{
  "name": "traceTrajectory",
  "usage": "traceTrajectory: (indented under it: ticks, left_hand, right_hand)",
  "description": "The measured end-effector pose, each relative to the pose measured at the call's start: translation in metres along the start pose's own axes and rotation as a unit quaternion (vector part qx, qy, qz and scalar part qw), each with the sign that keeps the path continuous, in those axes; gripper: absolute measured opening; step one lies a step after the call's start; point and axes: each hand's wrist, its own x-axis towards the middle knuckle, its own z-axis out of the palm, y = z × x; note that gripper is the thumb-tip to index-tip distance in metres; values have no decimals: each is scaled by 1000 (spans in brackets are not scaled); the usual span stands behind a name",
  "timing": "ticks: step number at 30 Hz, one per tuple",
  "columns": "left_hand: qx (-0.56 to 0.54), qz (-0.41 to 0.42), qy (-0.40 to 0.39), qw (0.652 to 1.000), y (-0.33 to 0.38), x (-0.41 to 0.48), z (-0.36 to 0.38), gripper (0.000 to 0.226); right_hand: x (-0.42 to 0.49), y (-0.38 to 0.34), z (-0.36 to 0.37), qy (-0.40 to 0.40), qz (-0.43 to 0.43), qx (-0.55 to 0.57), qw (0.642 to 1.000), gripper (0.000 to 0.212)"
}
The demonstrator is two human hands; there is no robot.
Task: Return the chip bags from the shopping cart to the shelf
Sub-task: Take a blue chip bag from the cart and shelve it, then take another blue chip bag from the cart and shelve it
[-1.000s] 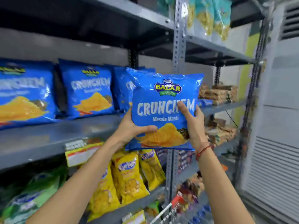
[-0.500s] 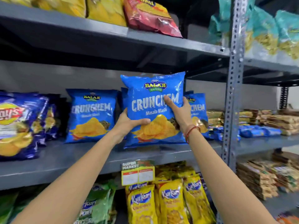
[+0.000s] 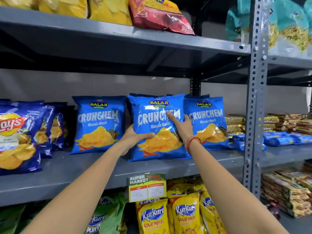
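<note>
Both hands on the glossy blue Crunchem chip bag (image 3: pixel 158 127), left hand (image 3: pixel 133 139) gripping its lower edge, right hand (image 3: pixel 183 126) clasping its side, bag upright on the grey metal shelf (image 3: pixel 67 174), between two matching bags.

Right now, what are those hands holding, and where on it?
A blue Crunchem chip bag, upright on the grey shelf: the left hand grips its lower left edge, the right hand its right side.

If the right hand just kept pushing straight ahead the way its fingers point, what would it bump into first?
The right hand already presses the shiny blue Crunchem chip bag. Pushed on, the bag would probably meet another blue bag peeking out behind it; depth is unclear.
</note>
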Motion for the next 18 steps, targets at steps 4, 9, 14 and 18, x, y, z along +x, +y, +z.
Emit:
traceTrajectory:
  ticks: [4,9,14,18]
  left_hand:
    - [37,-33,42,998,2,-1,0,83]
    - [168,14,175,970,11,-21,11,101]
    - [222,208,219,927,25,-66,55,57]
    - [222,318,168,906,21,-101,105,37]
  right_hand:
    - [-2,2,-6,10,13,-26,1000,64]
    - [-29,-3,-25,31,-11,-42,999,72]
    - [-79,-4,-54,54,-46,-32,997,53]
    - [-128,6,-86,105,-62,-38,992,38]
